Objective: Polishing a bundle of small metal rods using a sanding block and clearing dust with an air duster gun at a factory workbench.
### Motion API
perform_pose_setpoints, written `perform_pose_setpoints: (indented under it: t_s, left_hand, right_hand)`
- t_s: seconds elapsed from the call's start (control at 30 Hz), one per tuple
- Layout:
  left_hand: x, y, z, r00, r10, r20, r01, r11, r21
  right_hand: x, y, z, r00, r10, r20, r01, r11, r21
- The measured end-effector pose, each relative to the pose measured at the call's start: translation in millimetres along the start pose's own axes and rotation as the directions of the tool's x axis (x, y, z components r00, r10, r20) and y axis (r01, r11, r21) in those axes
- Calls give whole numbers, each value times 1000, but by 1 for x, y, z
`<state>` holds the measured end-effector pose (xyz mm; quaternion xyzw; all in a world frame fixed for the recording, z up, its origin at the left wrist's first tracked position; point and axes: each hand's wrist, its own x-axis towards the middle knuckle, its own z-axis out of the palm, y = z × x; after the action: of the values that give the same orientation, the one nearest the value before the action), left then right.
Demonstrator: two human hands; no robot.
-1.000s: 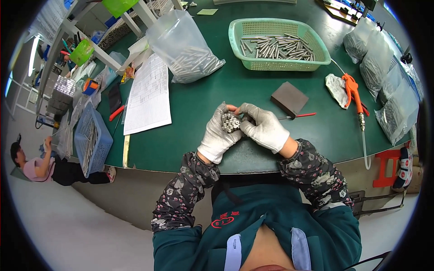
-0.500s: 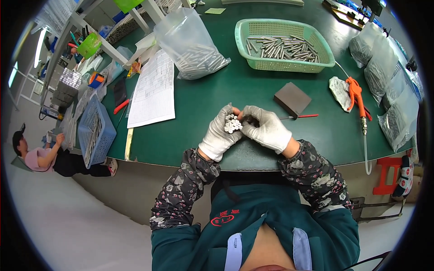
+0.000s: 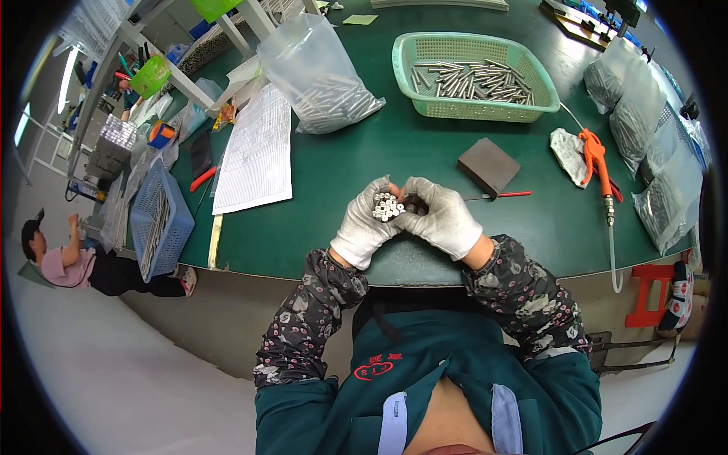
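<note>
A bundle of metal pins (image 3: 387, 207) shows its round, pale ends toward me. My left hand (image 3: 365, 227), in a white glove with bare fingertips, is closed around the bundle. Against its right side rests my gloved right hand (image 3: 443, 220), fingers curled in; whether it grips a pin of its own is hidden. Beyond the hands stands a light green plastic basket (image 3: 474, 111) with many similar pins lying loose in it. A dark grey block (image 3: 489, 166) sits to the right of my hands, beside a thin tool with a red handle (image 3: 516, 194).
A clear bag of pins (image 3: 334, 91) and a printed sheet (image 3: 254, 163) lie left. At right are an orange air gun (image 3: 595, 155) on a hose, a white rag (image 3: 568, 155) and several filled bags (image 3: 667, 197). A blue basket (image 3: 161, 220) stands at the left edge; a person (image 3: 68, 254) sits beyond.
My right hand has shifted slightly left, closer against the bundle. The bundle in my left hand has tilted a little. At far left the other person's arm has risen.
</note>
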<state>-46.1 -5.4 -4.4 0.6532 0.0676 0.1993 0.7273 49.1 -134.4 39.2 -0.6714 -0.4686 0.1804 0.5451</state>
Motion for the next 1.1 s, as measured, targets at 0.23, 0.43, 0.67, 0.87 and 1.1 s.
perform_pose_setpoints:
  t_s: [0.23,0.43,0.67,0.87,1.1]
  left_hand:
    - [1,12,5,1000,-3,-6,2,999,-52]
    - [2,13,4,999,49,-8,-47,985,166]
    - [2,16,3,998,-70,7,67,980,186]
    - [0,14,3,1000,-23,5,22,996,85]
    - [2,20,5,997,-75,15,77,990,-117]
  right_hand:
    - [0,-7,0,1000,-18,-3,18,994,-109]
    - [4,4,1,963,-261,-72,238,942,-236]
    - [9,-5,-10,931,183,-315,-31,901,433]
    - [7,-9,-18,860,504,-81,-350,697,625]
    - [0,13,-8,963,251,96,-260,961,100]
